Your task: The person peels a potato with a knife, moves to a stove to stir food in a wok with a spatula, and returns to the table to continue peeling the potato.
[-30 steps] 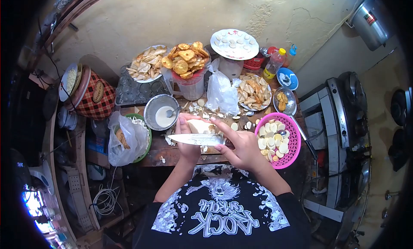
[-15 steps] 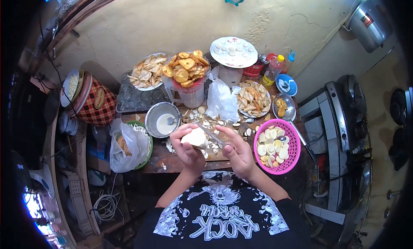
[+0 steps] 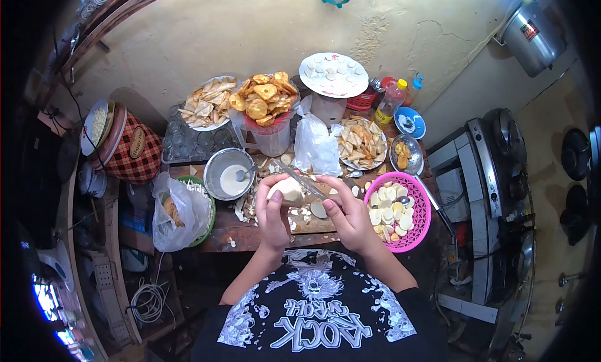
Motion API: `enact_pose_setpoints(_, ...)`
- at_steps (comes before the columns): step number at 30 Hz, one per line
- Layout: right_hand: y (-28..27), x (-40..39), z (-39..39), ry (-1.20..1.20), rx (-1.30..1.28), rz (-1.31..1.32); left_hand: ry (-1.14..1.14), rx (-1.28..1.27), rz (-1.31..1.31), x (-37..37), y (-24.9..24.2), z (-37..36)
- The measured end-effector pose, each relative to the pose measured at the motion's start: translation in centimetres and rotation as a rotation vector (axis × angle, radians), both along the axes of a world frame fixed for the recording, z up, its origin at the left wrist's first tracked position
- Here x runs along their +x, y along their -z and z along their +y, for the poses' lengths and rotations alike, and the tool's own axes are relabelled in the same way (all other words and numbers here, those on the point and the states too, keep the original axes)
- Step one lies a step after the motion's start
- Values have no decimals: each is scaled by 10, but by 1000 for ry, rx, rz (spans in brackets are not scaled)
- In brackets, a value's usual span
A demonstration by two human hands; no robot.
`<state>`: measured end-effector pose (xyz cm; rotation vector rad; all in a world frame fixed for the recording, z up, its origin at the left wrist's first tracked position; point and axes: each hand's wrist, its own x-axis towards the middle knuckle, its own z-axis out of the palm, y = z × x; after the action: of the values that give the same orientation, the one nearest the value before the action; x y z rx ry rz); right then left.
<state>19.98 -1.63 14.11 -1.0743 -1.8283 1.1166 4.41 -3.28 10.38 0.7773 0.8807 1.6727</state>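
Note:
My left hand [image 3: 273, 215] is closed around a peeled white root piece [image 3: 288, 193], its cut side facing up. In my right hand [image 3: 352, 219] is a knife [image 3: 305, 182], its blade slanting up and left over the root piece. Below the two hands lies a wooden board [image 3: 304, 225] strewn with white peelings and scraps. A round pale slice [image 3: 318, 210] shows between the hands. To the right of my right hand stands a pink basket [image 3: 422, 227] holding many pale slices and a spoon.
Left of my hands are a metal bowl [image 3: 211, 185] of white liquid and a green basket [image 3: 211, 224] with a plastic bag [image 3: 178, 221]. Behind stand fried chips [image 3: 266, 99], plates of folded pastries [image 3: 363, 143], a white bag [image 3: 316, 143] and a skimmer [image 3: 416, 163].
The whole view has shifted slightly left. The knife blade has moved up along the root piece, and a round slice now shows between my hands.

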Motion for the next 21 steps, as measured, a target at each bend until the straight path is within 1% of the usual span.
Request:
enact_pose_setpoints(3,1,1,-3,6,24,-88,-12,41,15,-2,0,0)
enact_pose_setpoints(6,5,-4,-9,18,91,-121,2,73,13,0,2,1)
enact_pose_setpoints(9,11,-8,-10,4,46,-70,2,137,102,2,4,0)
enact_pose_setpoints(10,10,-8,-11,7,57,-64,-8,119,114,3,1,-2)
enact_pose_setpoints(12,6,-9,-10,12,80,-51,-20,170,171,3,6,-4)
enact_pose_setpoints(15,-1,-7,-9,-30,41,-64,-36,193,210,4,6,-8)
enact_pose_setpoints(18,-12,-4,-9,-50,-5,-149,-18,217,193,2,11,-9)
enact_pose_setpoints(21,-6,-3,-7,-51,-65,-166,-10,240,187,3,15,-10)
